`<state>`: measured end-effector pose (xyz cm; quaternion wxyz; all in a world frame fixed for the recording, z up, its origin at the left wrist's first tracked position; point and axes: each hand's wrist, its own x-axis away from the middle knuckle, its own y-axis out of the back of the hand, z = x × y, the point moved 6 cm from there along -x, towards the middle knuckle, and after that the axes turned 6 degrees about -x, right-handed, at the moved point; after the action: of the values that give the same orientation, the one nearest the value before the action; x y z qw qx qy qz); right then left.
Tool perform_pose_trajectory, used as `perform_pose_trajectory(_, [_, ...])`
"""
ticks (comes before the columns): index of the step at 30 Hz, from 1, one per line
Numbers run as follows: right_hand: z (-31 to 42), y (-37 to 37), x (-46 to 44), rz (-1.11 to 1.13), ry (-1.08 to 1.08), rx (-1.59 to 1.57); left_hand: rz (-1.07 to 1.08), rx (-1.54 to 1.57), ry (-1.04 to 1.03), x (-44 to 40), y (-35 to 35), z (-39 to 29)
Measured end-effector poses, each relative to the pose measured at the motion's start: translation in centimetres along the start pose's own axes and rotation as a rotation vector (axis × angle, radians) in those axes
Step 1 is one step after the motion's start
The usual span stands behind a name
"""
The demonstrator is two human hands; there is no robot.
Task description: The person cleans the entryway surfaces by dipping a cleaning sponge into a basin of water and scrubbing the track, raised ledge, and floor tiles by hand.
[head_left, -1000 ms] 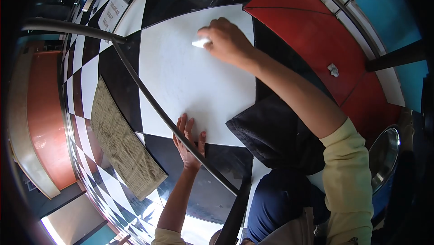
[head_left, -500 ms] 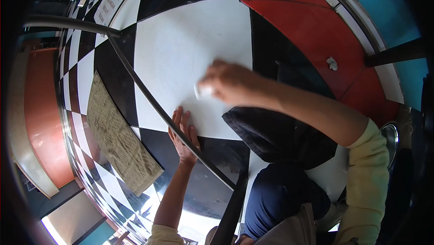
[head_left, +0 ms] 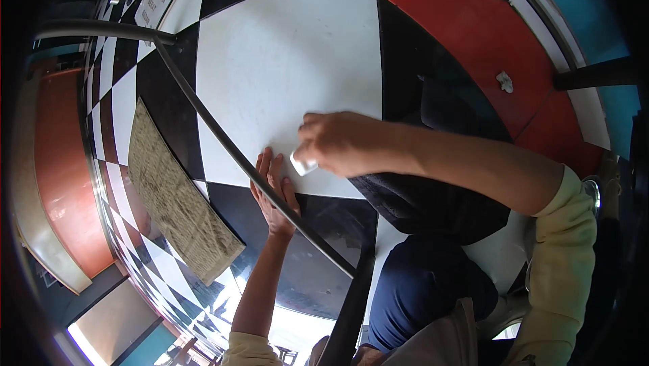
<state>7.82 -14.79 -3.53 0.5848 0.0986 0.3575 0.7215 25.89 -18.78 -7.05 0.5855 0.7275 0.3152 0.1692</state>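
My right hand (head_left: 338,144) is closed around a small white block (head_left: 303,163), whose exact kind I cannot make out. It is over the lower part of a large white floor tile (head_left: 284,62); whether the block touches the tile is unclear. Palm down, my left hand (head_left: 276,187) lies flat with fingers stretched out, where the white tile meets a black one (head_left: 304,251). A thin dark metal bar (head_left: 233,156) passes in front of this hand. Under my right forearm is a dark cloth (head_left: 433,207), beside my bent knee.
A brown mat (head_left: 179,197) lies on the checkered floor to the left. Red tiles (head_left: 466,35) with a crumpled white scrap (head_left: 505,82) run along the right. A sign with lettering (head_left: 157,0) stands at upper left, near a thick dark rail (head_left: 101,29).
My right hand has moved down toward me with the white block, closer to my left hand. My left hand stays planted, and the view has shifted slightly.
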Motion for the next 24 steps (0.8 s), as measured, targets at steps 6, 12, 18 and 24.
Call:
perform_pose_trajectory(6, [-1.6, 0.9, -1.4, -0.138, -0.043, 0.017, -0.008, -0.005, 0.0, 0.2, 0.0, 0.1])
perform_pose_trajectory(12, [-4.7, 4.1, -1.9, -0.295, -0.111, 0.128, -0.004, -0.001, -0.007, 0.4, 0.0, 0.1])
perform_pose_trajectory(18, [-1.4, 1.1, 0.4, -0.082, -0.092, -0.051, -0.006, -0.005, -0.009, 0.3, -0.1, 0.1])
perform_pose_trajectory(24, [0.2, 0.2, 0.5, -0.111, -0.001, -0.064, -0.009, 0.006, -0.01, 0.1, 0.0, 0.1])
